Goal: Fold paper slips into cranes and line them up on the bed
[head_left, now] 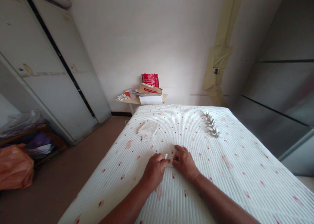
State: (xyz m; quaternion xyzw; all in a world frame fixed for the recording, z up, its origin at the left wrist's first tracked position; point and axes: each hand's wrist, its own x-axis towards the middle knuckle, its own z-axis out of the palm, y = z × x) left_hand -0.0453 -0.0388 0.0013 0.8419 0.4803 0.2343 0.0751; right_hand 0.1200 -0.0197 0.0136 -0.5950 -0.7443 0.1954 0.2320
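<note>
A small piece of folded paper (169, 158) lies low over the bed between my hands, mostly covered by the fingers. My left hand (155, 169) is closed on its left side, thumb and index finger pressing it. At its right side, my right hand (185, 162) is bent in a pinch at the paper, with one finger stretched outward. Beyond my left hand lies a loose stack of printed paper sheets (148, 129). Toward the far right, several small folded paper figures (211, 125) stand in a row; their exact shape is too small to tell.
The bed cover (176, 129) is ribbed and white with red spots. Behind the bed, a small table (134, 100) bears boxes, a red bag (150, 80) and small white pieces. Grey cabinets (56, 63) stand left, with an orange bag (16, 166) on the floor.
</note>
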